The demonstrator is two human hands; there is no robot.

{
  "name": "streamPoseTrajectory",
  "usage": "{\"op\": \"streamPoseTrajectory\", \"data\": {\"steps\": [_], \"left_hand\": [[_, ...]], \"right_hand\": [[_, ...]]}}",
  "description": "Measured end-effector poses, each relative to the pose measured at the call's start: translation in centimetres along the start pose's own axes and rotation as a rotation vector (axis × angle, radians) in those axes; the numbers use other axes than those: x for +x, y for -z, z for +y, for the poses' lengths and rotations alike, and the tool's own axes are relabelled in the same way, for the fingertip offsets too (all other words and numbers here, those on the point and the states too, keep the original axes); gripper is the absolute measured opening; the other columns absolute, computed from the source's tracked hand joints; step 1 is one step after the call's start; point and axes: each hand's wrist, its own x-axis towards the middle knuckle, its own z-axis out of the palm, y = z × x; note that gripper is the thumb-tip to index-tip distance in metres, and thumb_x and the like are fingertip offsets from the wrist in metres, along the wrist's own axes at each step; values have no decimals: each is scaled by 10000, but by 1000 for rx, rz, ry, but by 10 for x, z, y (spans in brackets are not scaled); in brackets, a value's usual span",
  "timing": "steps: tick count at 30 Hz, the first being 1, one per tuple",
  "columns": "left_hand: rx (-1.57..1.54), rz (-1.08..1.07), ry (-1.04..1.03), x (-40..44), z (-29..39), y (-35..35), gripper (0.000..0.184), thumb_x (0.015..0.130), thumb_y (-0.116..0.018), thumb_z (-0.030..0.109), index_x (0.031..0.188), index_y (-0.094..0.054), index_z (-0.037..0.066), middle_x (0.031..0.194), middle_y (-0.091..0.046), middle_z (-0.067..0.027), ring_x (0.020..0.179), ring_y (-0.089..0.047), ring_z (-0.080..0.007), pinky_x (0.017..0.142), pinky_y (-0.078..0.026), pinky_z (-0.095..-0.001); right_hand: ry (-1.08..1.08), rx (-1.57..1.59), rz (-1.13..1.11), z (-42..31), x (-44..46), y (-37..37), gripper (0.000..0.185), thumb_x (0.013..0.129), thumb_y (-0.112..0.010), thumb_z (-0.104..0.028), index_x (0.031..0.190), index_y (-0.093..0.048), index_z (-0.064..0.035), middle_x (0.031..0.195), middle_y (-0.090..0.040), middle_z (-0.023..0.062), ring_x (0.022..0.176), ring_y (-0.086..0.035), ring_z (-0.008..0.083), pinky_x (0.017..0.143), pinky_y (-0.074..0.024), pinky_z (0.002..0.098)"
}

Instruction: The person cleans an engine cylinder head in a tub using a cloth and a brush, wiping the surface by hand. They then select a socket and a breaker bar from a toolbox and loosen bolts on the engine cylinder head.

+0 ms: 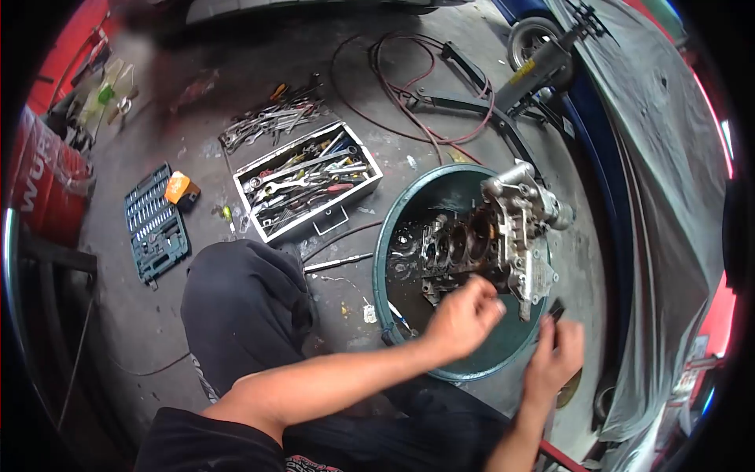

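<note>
My left hand (465, 316) is over the near part of a green tub (384, 293), its fingers curled together; whether anything is in them I cannot make out. A metal engine block (460, 244) with open cylinder bores rests in the tub. On its right side stands a lighter metal housing (525, 236), just beyond my left hand. Beside the tub's right rim, my right hand (555, 352) is closed on a small black piece (557, 309) that sticks up past the fingertips. Dark wet liquid shows around the block.
A toolbox (307, 230) full of tools stands left of the tub, with loose wrenches (271, 122) behind it. Farther left lies a socket set (157, 228) with an orange box (182, 189). A hose (379, 71) and an engine hoist (511, 102) are behind; a grey cover (668, 157) hangs right.
</note>
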Motion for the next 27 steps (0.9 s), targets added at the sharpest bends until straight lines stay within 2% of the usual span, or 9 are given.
{"op": "streamPoseTrajectory", "data": {"steps": [8,10,14,17,18,20,22,24,27], "left_hand": [[-444,-45,148,-9,-52,-5,403,998,-513,326,1208,-547,-16,1018,-674,-130,935,-642,-161,775,-525,-307],[-366,37,49,4,-65,-7,338,1006,-501,275,1161,-566,-18,967,-683,-112,862,-641,-148,742,-519,-296],[-437,65,330,22,-93,5,232,1016,-457,171,1082,-591,-7,765,-661,-97,712,-645,-152,652,-519,-311],[-207,206,353,43,-140,10,270,988,-480,160,1152,-598,-18,758,-672,-112,667,-659,-180,638,-522,-332],[-122,280,345,50,-157,10,291,976,-490,159,1178,-597,-21,754,-674,-117,657,-665,-190,646,-523,-338],[10,341,315,61,-170,10,360,911,-521,139,1233,-586,-9,840,-696,-158,767,-689,-288,731,-531,-395],[136,503,225,73,-186,-14,405,883,-522,115,1273,-574,22,901,-700,-184,845,-684,-341,777,-527,-436],[-156,377,385,78,-145,-9,440,863,-509,82,1298,-564,53,940,-695,-205,893,-673,-370,805,-522,-458],[111,227,272,84,-142,-27,579,848,-505,50,1420,-421,38,1038,-642,-229,989,-620,-381,858,-502,-464]], "right_hand": [[-52,-219,-462,-51,-32,-49,238,863,-634,-56,1096,-641,-11,955,-596,136,790,-627,317,666,-509,409],[-27,-265,-733,-54,-36,-61,366,835,-640,-76,1190,-589,-2,1045,-583,144,920,-617,356,760,-515,447],[49,-206,-1089,-82,2,-50,494,820,-712,-202,1265,-584,-30,1105,-635,170,957,-641,351,837,-513,427],[18,-80,-761,-106,75,-38,403,772,-790,-189,1122,-673,-27,897,-711,143,832,-704,260,732,-546,345],[57,51,-650,-94,106,-46,363,809,-755,-134,1128,-658,10,945,-714,131,804,-695,205,710,-539,298],[127,-96,-459,-75,168,-74,397,880,-689,-178,1202,-611,41,1098,-673,175,990,-659,251,879,-496,335],[285,-254,-465,-25,211,-111,483,917,-644,-296,1266,-575,30,1274,-603,165,1193,-562,270,1033,-387,322],[102,-114,-678,37,219,-137,514,921,-639,-308,1319,-550,5,1313,-581,156,1219,-539,242,1049,-371,316],[-268,324,-723,61,209,-137,523,927,-611,-244,1391,-504,-29,1321,-564,131,1186,-534,192,1029,-383,308]]}}
